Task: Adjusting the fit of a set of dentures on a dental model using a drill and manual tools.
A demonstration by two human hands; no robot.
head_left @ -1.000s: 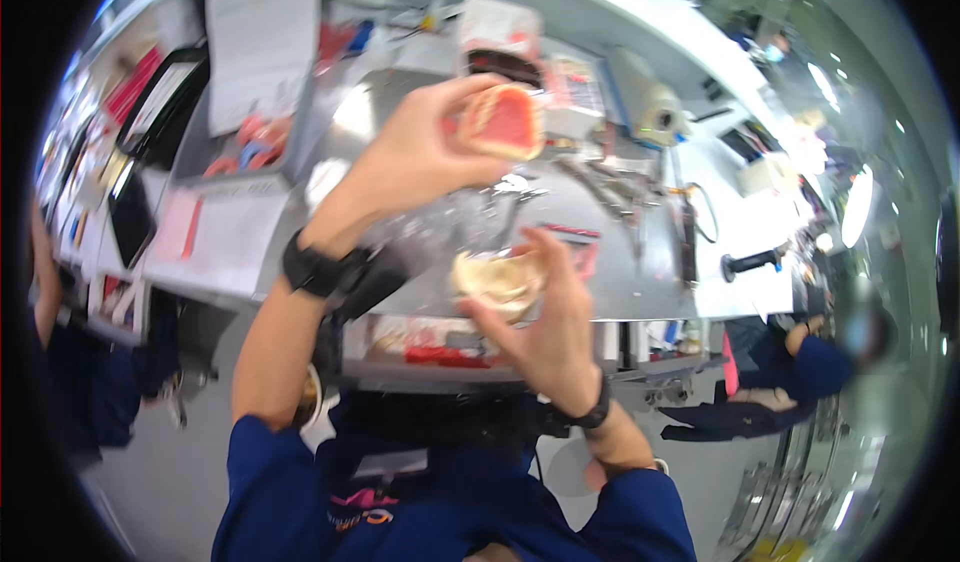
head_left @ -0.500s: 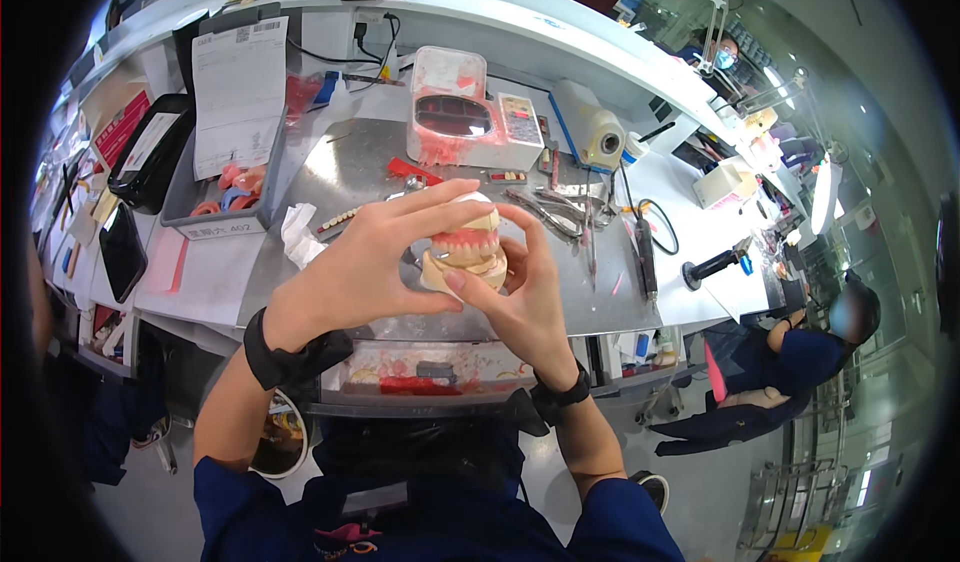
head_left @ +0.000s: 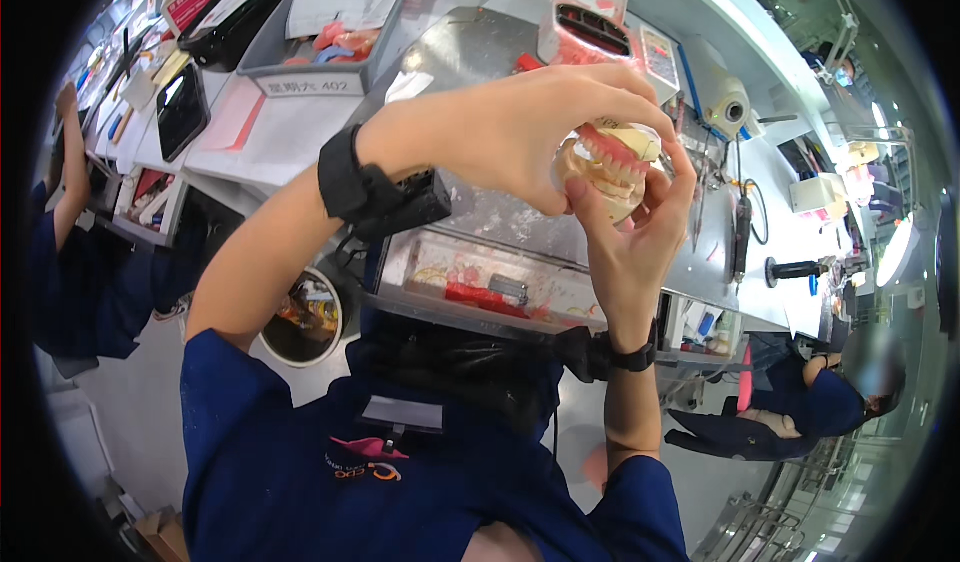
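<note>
A pair of yellowish plaster dental casts [head_left: 615, 190] is held up over the metal bench plate. Between upper and lower cast runs a row of false teeth [head_left: 610, 157] set in pink gum material. My left hand [head_left: 500, 132] is closed round the casts, its fingers arched over the top and far side. From the near right, my right hand [head_left: 632, 247] grips the lower cast, with the thumb on its front and fingers behind. The casts are tilted, and my fingers hide part of their back.
A grey bin [head_left: 310, 84] with paper and pink pieces stands at the back left, near a dark phone [head_left: 183, 112]. Behind my hands is a red-stained white box [head_left: 590, 32]. A handpiece [head_left: 741, 237] lies at right. Below is an open drawer [head_left: 480, 282]; a co-worker [head_left: 835, 397] sits at right.
The view has swung, so bench and hands appear farther right. The casts have tipped from nearly upright to a slant, showing more of the teeth's front. Both hands keep their hold.
</note>
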